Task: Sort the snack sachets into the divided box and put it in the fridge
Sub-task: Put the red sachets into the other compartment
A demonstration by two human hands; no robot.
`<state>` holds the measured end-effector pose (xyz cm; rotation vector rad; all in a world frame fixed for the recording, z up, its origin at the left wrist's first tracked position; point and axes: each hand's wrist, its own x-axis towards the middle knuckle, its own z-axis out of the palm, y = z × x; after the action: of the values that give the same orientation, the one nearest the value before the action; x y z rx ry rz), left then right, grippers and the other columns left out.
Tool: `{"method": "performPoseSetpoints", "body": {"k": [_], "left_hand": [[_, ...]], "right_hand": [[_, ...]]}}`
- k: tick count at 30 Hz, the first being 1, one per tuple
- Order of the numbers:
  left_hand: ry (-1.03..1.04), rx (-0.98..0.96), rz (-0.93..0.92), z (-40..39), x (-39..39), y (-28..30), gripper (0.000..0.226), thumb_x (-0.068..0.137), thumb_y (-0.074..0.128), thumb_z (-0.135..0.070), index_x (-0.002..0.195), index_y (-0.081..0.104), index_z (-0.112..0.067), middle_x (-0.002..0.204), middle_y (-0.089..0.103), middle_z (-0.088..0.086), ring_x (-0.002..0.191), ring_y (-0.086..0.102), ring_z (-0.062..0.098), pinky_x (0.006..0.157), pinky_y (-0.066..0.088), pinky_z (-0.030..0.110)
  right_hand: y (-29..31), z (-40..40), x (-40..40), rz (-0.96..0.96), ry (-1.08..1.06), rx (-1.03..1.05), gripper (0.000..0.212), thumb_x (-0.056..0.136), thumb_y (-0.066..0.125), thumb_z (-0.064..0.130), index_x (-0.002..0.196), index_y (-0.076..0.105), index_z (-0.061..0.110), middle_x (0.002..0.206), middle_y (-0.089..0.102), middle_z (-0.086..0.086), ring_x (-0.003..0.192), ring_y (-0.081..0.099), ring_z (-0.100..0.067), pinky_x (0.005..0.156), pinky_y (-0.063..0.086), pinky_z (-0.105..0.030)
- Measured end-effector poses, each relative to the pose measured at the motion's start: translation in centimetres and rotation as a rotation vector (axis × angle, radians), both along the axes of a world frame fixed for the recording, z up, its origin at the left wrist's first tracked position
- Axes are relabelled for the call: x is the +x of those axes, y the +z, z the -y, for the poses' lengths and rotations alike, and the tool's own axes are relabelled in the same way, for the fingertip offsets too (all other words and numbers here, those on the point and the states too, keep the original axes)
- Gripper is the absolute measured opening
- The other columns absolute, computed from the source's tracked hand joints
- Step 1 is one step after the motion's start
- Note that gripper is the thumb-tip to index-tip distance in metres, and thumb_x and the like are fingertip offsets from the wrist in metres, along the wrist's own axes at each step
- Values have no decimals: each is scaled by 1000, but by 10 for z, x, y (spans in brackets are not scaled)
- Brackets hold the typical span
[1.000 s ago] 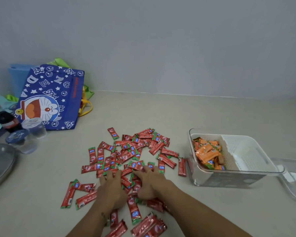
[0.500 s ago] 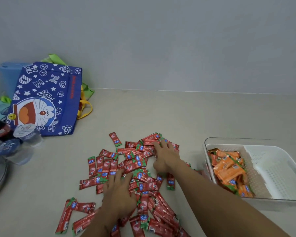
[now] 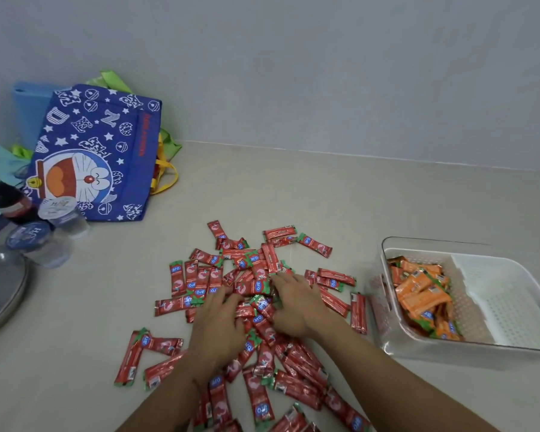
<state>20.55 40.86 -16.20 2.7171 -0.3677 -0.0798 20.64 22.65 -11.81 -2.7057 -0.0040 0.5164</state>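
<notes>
- Both hands lie palm-down on the pile of red sachets (image 3: 256, 294): the left hand (image 3: 219, 325) has its fingers spread, the right hand (image 3: 296, 304) lies flat beside it, neither pinching anything.
- To gather well, I judge the 2 hands should cup inward and bunch the sachets before lifting.
- Strays lie left of the pile and toward the camera; sweep them in.
- The box (image 3: 468, 347) sits right of the pile: orange sachets (image 3: 421, 294) fill its nearer section, the farther one is empty.
</notes>
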Motion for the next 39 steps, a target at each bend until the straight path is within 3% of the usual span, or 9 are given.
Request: {"method": "performPoseSetpoints", "body": {"k": [5,8,11,15,19,22,27,34,39], "left_hand": [[27,-38,51,-16,-17,8,39,86,52,-30,124,56,-24,127,41,-6,119,37,15,106,38,42],[51,80,-151,-18,-34,7,62,85,48,-55,141,36,-32,153,19,1,143,14,28,115,20,53],[16,174,-237,-16,-48,4,81,82,52,-67,149,17,-37,160,2,1,147,0,31,116,8,56],[-6,165,-123,-28,-51,7,59,90,56,-46,142,31,-34,149,27,3,136,25,26,112,28,47],[-14,164,-59,-37,-49,11,50,88,56,-28,135,41,-30,134,42,-1,120,37,21,103,38,40],[17,196,-69,-39,-50,15,63,84,56,-32,142,32,-32,142,35,2,130,27,24,109,28,45],[-73,178,-253,-40,-45,11,86,82,60,-43,151,9,-43,162,-6,-2,147,-12,29,117,-1,57],[-169,190,-10,-57,-29,-13,63,86,43,-64,144,27,-43,149,25,-1,138,18,22,109,19,50],[-166,144,110,-54,-18,-21,42,85,50,-46,126,45,-38,121,41,-4,115,36,19,94,34,40]], "right_hand": [[8,0,-50,48,-99,63,82,80,53,40,154,19,31,159,23,-3,145,18,-31,116,24,-57],[1,-8,-80,-59,-29,20,91,79,59,50,154,10,37,161,15,-1,147,9,-33,115,22,-59],[-7,-21,-98,-80,92,-74,102,75,65,53,154,2,40,164,4,-2,150,-2,-34,119,11,-58],[-4,-28,-97,-57,69,-87,107,73,70,53,154,2,39,162,8,-7,147,9,-35,118,17,-57],[-2,-39,-86,-72,17,-93,113,75,71,56,156,-6,37,165,-4,-11,149,2,-41,118,15,-59],[-5,-46,-77,-81,19,-149,114,74,69,59,156,-7,36,166,-7,-12,150,0,-42,118,14,-61],[-6,-54,-59,-100,80,-257,114,73,65,65,156,-7,34,165,-4,-11,148,4,-44,116,16,-64],[-19,-42,-51,74,139,-299,88,85,53,62,154,9,30,159,17,-10,141,21,-38,110,31,-60],[-27,-42,-53,165,98,-285,68,90,51,51,150,24,31,151,29,-6,133,29,-34,94,50,-49]]}}
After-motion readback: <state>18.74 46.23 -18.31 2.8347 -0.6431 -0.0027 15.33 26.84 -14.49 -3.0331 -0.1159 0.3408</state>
